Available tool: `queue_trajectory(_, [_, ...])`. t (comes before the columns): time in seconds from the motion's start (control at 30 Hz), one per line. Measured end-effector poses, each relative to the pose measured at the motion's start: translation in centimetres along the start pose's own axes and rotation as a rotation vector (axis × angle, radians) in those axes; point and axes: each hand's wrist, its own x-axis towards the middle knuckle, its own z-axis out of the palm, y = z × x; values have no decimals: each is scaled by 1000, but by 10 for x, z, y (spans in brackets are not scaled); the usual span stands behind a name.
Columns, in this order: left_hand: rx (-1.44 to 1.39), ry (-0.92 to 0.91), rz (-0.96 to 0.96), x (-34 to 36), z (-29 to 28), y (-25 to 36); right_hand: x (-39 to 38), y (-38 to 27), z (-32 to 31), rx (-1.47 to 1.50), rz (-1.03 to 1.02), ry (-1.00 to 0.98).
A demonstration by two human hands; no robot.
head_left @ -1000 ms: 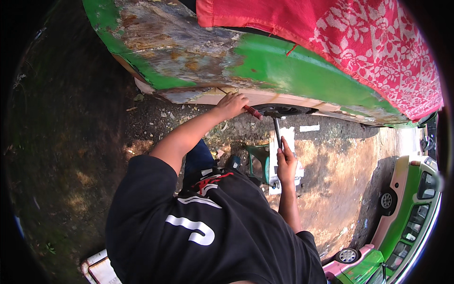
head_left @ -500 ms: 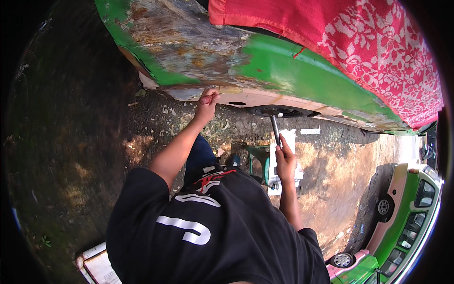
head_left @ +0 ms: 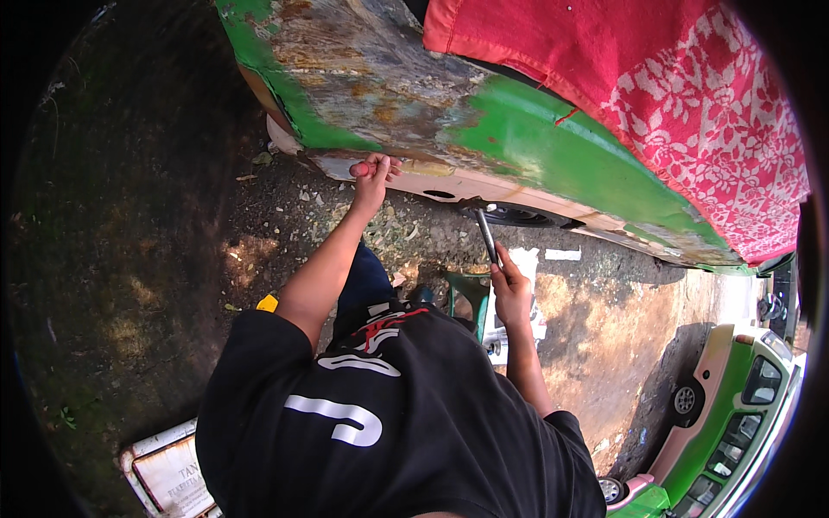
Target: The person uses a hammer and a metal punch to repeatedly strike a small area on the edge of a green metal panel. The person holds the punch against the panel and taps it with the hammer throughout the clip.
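Observation:
My left hand (head_left: 373, 183) is up at the lower side of a green car body (head_left: 518, 129), fingers closed round a short tool with a rounded reddish handle end (head_left: 359, 170). The tool's working end is hidden. Bare, rusty metal (head_left: 363, 69) spreads across the panel above it, with a cream-coloured strip (head_left: 484, 186) along the lower edge. In my right hand (head_left: 512, 289) is a hammer (head_left: 487, 237), gripped by its metal shaft. The hammer's head is in front of the strip and the wheel (head_left: 518, 216), to the right of my left hand and apart from it.
A red cloth with white flowers (head_left: 691, 112) drapes over the car. A green stool (head_left: 469, 293) and white sheets (head_left: 522, 259) are by my legs. A white panel (head_left: 173, 479) lies at lower left. A green and pink van (head_left: 734, 432) stands at right.
The hammer and my right hand have shifted left, toward my left hand. My left hand has moved slightly left and up, and more of its fingers show. The whole view has turned a little.

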Motion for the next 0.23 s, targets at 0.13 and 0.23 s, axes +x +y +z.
queue_trajectory(0.13, [-1,-2,19,-3,4,-2,1,1,-1,-18,23,-19])
queue_trajectory(0.23, [-54,-1,39,-2,6,-7,2,2,-1,-19,6,-19])
